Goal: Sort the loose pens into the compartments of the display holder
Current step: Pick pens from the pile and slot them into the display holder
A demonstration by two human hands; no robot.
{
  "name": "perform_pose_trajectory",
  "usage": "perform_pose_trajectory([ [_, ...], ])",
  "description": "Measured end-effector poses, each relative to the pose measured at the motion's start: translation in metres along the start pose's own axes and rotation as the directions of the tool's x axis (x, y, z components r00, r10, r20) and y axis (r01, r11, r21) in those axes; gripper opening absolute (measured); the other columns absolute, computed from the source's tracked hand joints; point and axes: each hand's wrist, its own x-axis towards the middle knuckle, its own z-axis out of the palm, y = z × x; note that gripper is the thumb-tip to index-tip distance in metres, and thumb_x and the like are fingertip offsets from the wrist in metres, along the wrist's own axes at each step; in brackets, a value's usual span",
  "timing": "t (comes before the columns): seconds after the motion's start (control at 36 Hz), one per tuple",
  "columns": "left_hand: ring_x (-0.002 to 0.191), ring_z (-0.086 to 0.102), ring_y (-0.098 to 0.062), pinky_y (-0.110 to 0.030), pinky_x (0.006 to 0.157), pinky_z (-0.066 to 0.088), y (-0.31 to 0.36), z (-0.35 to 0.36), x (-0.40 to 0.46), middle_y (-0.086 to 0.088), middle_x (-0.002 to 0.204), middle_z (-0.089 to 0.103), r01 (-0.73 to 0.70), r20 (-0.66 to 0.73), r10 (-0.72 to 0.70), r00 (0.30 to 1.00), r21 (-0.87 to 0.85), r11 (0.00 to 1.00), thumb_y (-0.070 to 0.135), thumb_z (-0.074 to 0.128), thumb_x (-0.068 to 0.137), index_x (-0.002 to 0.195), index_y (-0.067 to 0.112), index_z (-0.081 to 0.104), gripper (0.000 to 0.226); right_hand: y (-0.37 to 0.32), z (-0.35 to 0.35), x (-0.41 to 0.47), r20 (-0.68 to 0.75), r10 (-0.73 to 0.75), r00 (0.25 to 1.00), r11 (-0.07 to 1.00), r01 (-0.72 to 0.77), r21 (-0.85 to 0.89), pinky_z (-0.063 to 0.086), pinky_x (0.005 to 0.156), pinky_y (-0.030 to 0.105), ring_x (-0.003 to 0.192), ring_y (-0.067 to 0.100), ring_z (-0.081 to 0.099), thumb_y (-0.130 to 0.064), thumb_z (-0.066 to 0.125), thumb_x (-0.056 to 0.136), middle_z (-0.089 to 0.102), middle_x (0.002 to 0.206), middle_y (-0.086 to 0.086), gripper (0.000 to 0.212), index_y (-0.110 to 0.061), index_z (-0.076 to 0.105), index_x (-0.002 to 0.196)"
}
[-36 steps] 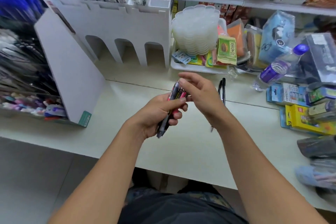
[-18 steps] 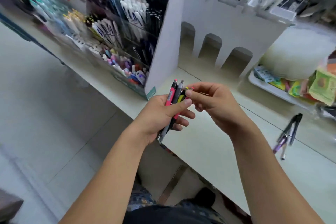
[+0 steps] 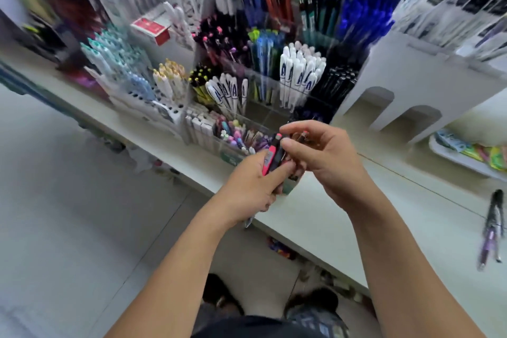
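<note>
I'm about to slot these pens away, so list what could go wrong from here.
1. The left hand grips several pens in one bundle while the right hand's fingers pick at their tops; one could slip and fall off the counter edge to the floor.
2. The display holder compartments look crowded, so forcing a pen in may jam or misplace it.

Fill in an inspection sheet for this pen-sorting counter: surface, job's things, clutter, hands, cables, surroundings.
Surface: pale counter, bare in front of the hands.
Job's things: bundle of pens, one pink; display holder with full compartments; loose pens at right.
Clutter: red box beside the holder; packets in a white tray.
Hands: left hand grips the bundle; right hand pinches at the pen tops.
Cables: nothing seen.
Surroundings: white arched stand, grey floor; image blurred.
</note>
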Motion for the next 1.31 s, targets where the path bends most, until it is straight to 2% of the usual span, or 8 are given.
perform_pose_trajectory([
  [0.19,0.048,0.052,-0.019,-0.027,0.040,0.039,0.009,-0.015,0.011,0.001,0.064,0.059,0.001,-0.090,-0.017,0.996,-0.168,0.986,0.039,0.050,0.105,0.093,0.014,0.054,0.028,-0.002,0.010,0.017,-0.268,-0.025,0.963,0.984,0.071,0.163,0.049,0.056,0.019,0.058,0.011,0.054,-0.004,0.060,0.100,0.066,0.076,0.003,0.014,-0.007,0.072,0.106],
  [0.28,0.049,0.052,-0.016,-0.033,0.046,0.042,0.008,-0.026,0.021,0.002,0.067,0.059,-0.052,-0.231,0.055,0.971,0.020,0.998,0.036,0.054,0.104,0.091,0.017,0.053,0.022,-0.015,-0.007,0.025,-0.397,-0.102,0.912,0.981,0.159,0.113,0.045,0.051,0.020,0.055,0.011,0.050,-0.005,0.061,0.100,0.063,0.070,-0.002,0.012,-0.009,0.072,0.103],
  [0.39,0.071,0.059,-0.013,-0.036,0.068,0.048,0.013,-0.036,0.032,0.000,0.081,0.065,-0.084,-0.282,0.206,0.937,0.389,0.917,0.035,0.061,0.100,0.095,0.019,0.056,0.017,-0.036,-0.011,0.033,-0.120,-0.164,0.979,0.979,0.146,-0.145,0.049,0.047,0.025,0.050,0.014,0.054,-0.007,0.070,0.094,0.064,0.068,0.010,0.006,-0.006,0.073,0.098],
  [0.47,0.063,0.053,-0.002,-0.020,0.056,0.040,0.028,-0.035,0.034,0.007,0.074,0.060,-0.071,-0.303,0.222,0.927,0.440,0.895,0.030,0.062,0.099,0.092,0.023,0.051,0.014,-0.036,0.000,0.049,-0.005,-0.145,0.989,0.965,0.140,-0.220,0.047,0.048,0.025,0.048,0.011,0.055,-0.011,0.074,0.092,0.067,0.064,0.007,0.005,-0.012,0.075,0.096],
  [0.64,0.048,0.034,-0.012,-0.035,0.050,0.027,0.043,-0.041,0.041,0.013,0.055,0.040,-0.039,-0.229,0.063,0.971,0.107,0.994,0.022,0.046,0.094,0.084,0.032,0.046,0.014,-0.036,0.015,0.073,0.049,-0.149,0.988,0.983,0.153,-0.105,0.048,0.049,0.023,0.047,0.006,0.056,-0.007,0.070,0.094,0.066,0.064,-0.006,0.007,-0.011,0.074,0.099],
  [0.78,0.048,0.035,-0.015,-0.030,0.045,0.027,0.051,-0.049,0.042,-0.001,0.063,0.044,-0.019,-0.110,0.023,0.994,0.034,0.999,0.012,0.045,0.103,0.107,0.019,0.047,0.009,-0.041,0.011,0.082,0.089,-0.100,0.991,0.992,0.107,-0.073,0.051,0.050,0.024,0.049,0.007,0.055,-0.008,0.067,0.096,0.065,0.065,-0.006,0.012,-0.011,0.073,0.106],
  [1.06,0.080,0.062,-0.021,-0.055,0.073,0.051,0.062,-0.090,0.061,-0.002,0.090,0.064,-0.134,-0.031,0.200,0.979,0.640,0.757,0.014,0.041,0.101,0.111,0.028,0.035,0.018,-0.048,0.048,0.102,0.073,0.008,0.997,0.994,0.000,-0.111,0.053,0.044,0.026,0.046,0.015,0.058,-0.008,0.073,0.092,0.068,0.063,0.007,0.007,-0.001,0.073,0.092],
  [1.31,0.049,0.030,-0.016,-0.023,0.042,0.026,0.079,-0.174,0.078,-0.004,0.075,0.041,-0.022,0.195,0.024,0.980,-0.013,1.000,0.028,0.049,0.106,0.101,0.014,0.043,0.016,-0.078,0.076,0.139,-0.244,-0.037,0.969,0.998,0.026,-0.049,0.052,0.046,0.022,0.050,0.011,0.055,-0.007,0.066,0.096,0.059,0.062,0.006,0.011,-0.004,0.069,0.086],
])
